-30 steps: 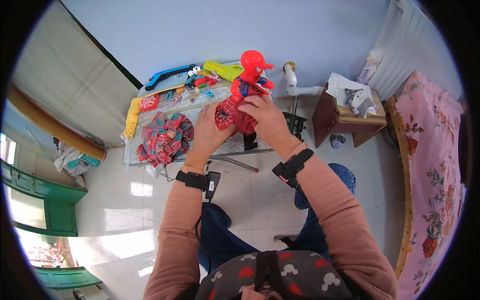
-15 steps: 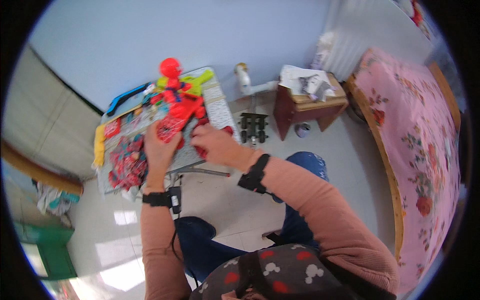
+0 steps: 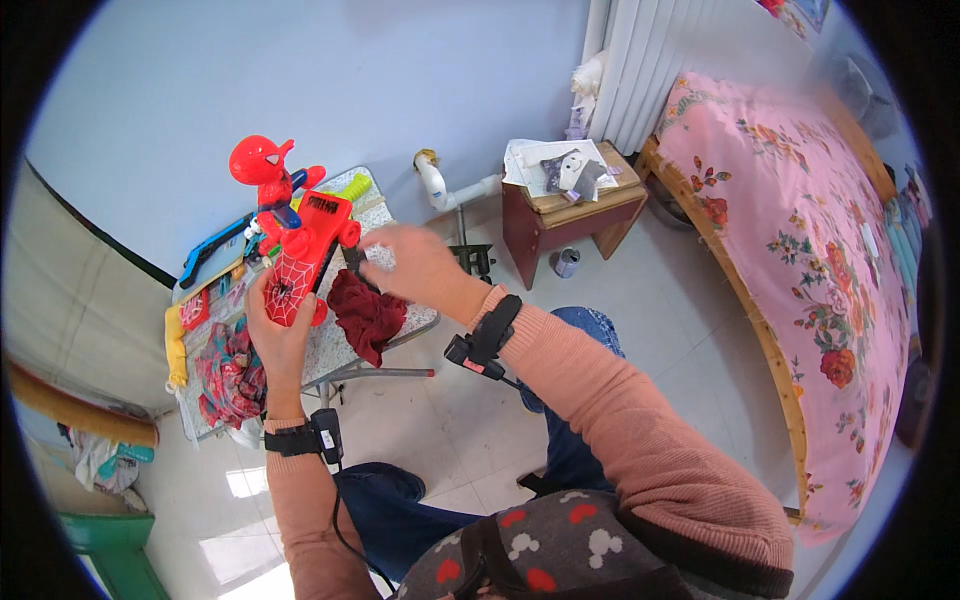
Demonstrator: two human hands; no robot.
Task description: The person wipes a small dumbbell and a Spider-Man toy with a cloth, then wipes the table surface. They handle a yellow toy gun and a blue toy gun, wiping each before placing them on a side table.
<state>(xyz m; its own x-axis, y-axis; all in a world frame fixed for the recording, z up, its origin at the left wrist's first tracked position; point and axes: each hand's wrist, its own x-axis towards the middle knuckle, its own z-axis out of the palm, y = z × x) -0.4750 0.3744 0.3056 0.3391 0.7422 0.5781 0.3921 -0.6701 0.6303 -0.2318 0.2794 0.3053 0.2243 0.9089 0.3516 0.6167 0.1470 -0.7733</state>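
Observation:
A red toy skateboard (image 3: 285,285) with a white web pattern is tilted up over the table. A red and blue masked toy figure (image 3: 268,170) stands on it. My left hand (image 3: 272,335) grips the board's near end, thumb across its edge. Close to the board's right side is my right hand (image 3: 415,265), fingers curled beside a red wheel (image 3: 349,233) and a small dark piece; whether the fingers pinch that piece is unclear. Just below the right hand lies a crumpled dark red cloth (image 3: 368,318) at the table's near edge.
On the speckled folding table (image 3: 375,210) are a patterned cloth bundle (image 3: 230,370), a yellow object (image 3: 176,345) and a blue toy piece (image 3: 205,255). A wooden stool (image 3: 540,215) with papers stands right of it, before a white pipe (image 3: 435,188). A bed with a pink floral cover (image 3: 780,270) is far right.
The toy has been lifted and tilted in my left hand. My right hand has moved up from the dark red cloth, which now lies spread below it. The head view has shifted.

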